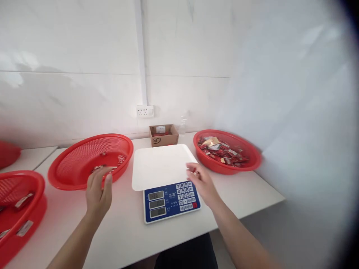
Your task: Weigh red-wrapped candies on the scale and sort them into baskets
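The small packet (197, 173) pinched in the curled fingers of the right hand (204, 184) at the scale pan's (159, 164) edge could drop if grip loosens, while the left hand's (98, 194) loosely spread fingers might bump the red basket (129, 145).

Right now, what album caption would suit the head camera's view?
Left hand by a red basket, right hand holding something small at a digital scale, wrapped packets in another basket beyond.

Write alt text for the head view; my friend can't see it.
A person's right hand holds a small item at a blue-and-white electronic scale; the left hand is near a red plastic basket. Rightward, another red basket holds red-wrapped packets.
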Demonstrator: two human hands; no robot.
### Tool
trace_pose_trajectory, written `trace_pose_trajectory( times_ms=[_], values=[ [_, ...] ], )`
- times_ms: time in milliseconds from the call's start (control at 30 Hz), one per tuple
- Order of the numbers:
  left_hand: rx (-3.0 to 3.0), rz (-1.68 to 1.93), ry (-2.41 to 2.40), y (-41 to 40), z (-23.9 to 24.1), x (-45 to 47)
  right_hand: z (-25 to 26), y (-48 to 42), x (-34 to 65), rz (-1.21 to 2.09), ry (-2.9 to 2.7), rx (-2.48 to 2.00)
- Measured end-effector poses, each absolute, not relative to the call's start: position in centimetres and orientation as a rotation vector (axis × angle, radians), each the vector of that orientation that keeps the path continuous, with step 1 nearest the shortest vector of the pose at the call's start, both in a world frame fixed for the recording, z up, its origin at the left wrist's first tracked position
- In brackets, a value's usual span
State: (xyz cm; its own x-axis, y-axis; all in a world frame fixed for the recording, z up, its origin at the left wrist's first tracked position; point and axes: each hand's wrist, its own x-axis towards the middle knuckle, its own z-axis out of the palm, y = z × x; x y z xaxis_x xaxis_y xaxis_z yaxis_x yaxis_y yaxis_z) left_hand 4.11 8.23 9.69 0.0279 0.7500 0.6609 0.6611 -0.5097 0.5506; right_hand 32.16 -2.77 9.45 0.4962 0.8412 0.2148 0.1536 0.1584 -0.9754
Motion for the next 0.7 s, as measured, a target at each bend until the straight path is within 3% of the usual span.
trace_pose_trajectory(
  times_ms=[100, 200, 400, 700],
  values=[
    [1.829, 1.478, 1.571, 6.4, 5.2, 4.0, 10.0, 0.5, 31.6, 0.486, -1.349, -1.485],
    [1.562, 1.226, 1.52, 6.6, 1.6, 3.6, 10.8, 2.9, 32.7, 0.458, -1.621, -1.556],
    [1.475, 1.014, 1.514, 7.6, -0.6, 2.9, 13.2, 3.8, 41.6, 0.183, -1.376, -2.024],
    [1.653, 0.777, 1.595, 7.9, -0.5, 3.3, 10.7, 1.5, 52.7, 0.596, -1.171, -2.553]
  ],
)
